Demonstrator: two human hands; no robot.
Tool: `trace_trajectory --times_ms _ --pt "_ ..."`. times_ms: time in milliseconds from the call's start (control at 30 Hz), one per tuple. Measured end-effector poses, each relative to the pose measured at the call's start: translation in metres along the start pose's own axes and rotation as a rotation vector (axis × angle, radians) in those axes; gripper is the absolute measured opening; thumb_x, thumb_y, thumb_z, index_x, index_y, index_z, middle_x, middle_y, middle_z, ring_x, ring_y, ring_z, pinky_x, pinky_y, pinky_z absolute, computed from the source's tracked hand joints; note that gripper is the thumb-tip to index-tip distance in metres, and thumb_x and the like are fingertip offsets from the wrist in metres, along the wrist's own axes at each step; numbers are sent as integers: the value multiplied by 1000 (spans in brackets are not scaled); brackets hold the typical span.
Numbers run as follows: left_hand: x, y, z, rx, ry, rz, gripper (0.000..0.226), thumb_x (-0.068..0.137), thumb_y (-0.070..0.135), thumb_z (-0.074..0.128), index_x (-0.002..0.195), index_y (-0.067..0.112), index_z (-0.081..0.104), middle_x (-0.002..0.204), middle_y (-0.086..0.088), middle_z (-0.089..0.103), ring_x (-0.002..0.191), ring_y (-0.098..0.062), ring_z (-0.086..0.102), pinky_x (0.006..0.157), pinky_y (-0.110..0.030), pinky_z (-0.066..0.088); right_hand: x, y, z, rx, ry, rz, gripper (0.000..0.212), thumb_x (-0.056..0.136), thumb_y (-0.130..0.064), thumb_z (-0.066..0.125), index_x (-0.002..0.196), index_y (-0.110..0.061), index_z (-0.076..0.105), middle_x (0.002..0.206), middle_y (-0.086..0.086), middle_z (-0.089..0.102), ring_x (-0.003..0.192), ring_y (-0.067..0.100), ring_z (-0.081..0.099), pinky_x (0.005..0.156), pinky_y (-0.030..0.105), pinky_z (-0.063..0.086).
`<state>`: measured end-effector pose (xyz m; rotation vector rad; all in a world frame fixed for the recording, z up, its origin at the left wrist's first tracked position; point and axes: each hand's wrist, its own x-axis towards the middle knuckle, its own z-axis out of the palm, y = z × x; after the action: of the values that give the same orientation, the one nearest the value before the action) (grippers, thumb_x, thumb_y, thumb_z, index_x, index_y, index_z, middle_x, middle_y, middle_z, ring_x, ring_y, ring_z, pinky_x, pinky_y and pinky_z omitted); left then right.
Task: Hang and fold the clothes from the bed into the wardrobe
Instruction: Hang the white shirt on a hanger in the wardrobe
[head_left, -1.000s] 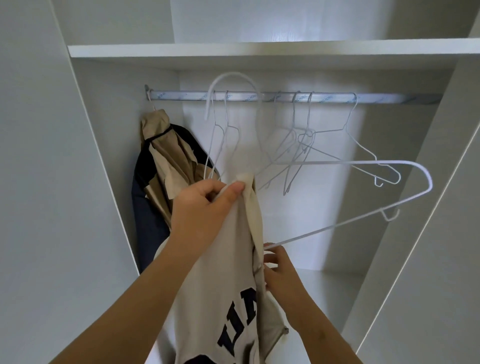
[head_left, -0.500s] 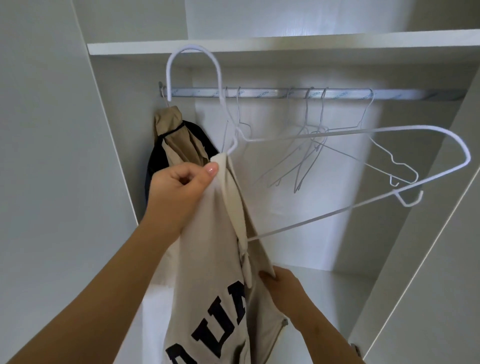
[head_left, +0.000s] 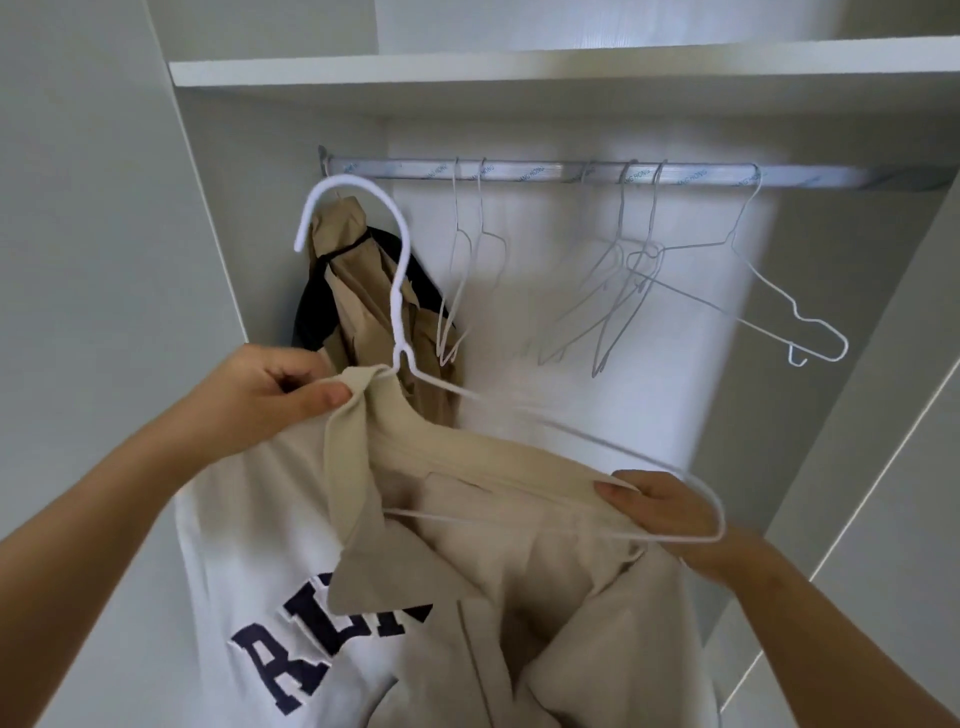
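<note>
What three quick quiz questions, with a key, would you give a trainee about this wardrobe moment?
1. True or false: the hook of the white hanger hangs free of the rail.
2. What does the left hand grip with its fingers? A a towel, B the collar of the beige top, C a belt.
3. At which end of the rail does the tan jacket hang?
Key: 1 true; 2 B; 3 the left end.
</note>
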<state>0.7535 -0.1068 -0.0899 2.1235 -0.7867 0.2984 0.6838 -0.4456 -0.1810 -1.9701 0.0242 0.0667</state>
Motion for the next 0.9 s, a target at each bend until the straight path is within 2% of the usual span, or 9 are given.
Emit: trace_trajectory --times_ms 67,133,200,300,367,433,633,800,900 --pt "-1 -6 0 99 -93 23 55 61 68 63 57 14 54 46 10 42 43 -1 39 44 -9 28 1 -1 -9 -33 -36 15 33 93 -25 54 63 -12 50 57 0 45 56 12 43 54 23 34" --pt "0 -14 4 253 -184 71 65 57 90 42 61 26 54 48 15 46 45 1 44 46 -9 30 0 -2 -16 -125 -27 27 36 94 -28 53 62 -13 46 56 -2 41 55 11 38 51 19 31" --pt "-1 -24 14 450 -198 113 64 58 96 20 57 38 48 52 16 49 51 1 49 48 -11 33 1 -3 -19 -278 44 15 37 94 -30 51 64 -12 43 55 -4 37 54 10 35 51 17 28" --pt "-1 -34 38 714 -71 185 68 64 92 4 50 30 28 43 7 33 43 -5 40 43 -14 24 3 -2 -13 -489 192 43 40 97 -32 45 62 -14 38 55 -5 40 54 10 38 52 18 31" --pt "1 -33 55 787 39 192 54 76 79 21 52 31 19 44 10 28 44 -15 43 44 -19 25 0 -6 -2 -545 280 60 39 99 -32 39 63 -16 37 60 -4 43 56 8 40 50 17 30" --pt "2 -24 68 793 88 13 52 84 67 38 54 28 23 50 9 33 53 -16 45 49 -24 31 -3 -13 12 -530 346 75 38 100 -30 35 64 -17 35 64 -2 43 58 8 39 51 19 29" --pt "-3 1 91 679 263 -271 43 84 60 47 66 21 46 57 7 43 62 -16 49 54 -25 34 -11 -36 57 -285 402 -2 37 99 -25 36 64 -15 35 65 -2 44 57 8 39 53 22 32" --pt "-10 18 99 494 325 -246 34 82 57 54 68 25 53 59 6 52 54 -5 43 52 -20 31 -15 -44 81 -289 389 -85 26 101 -30 33 83 -17 48 82 2 57 78 17 57 78 31 47" --pt "-13 21 96 398 391 -208 32 79 49 62 65 21 57 54 6 51 52 -5 45 51 -19 31 -17 -43 79 -343 267 -149 33 98 -43 33 73 -25 43 71 -5 51 71 13 52 75 32 46"
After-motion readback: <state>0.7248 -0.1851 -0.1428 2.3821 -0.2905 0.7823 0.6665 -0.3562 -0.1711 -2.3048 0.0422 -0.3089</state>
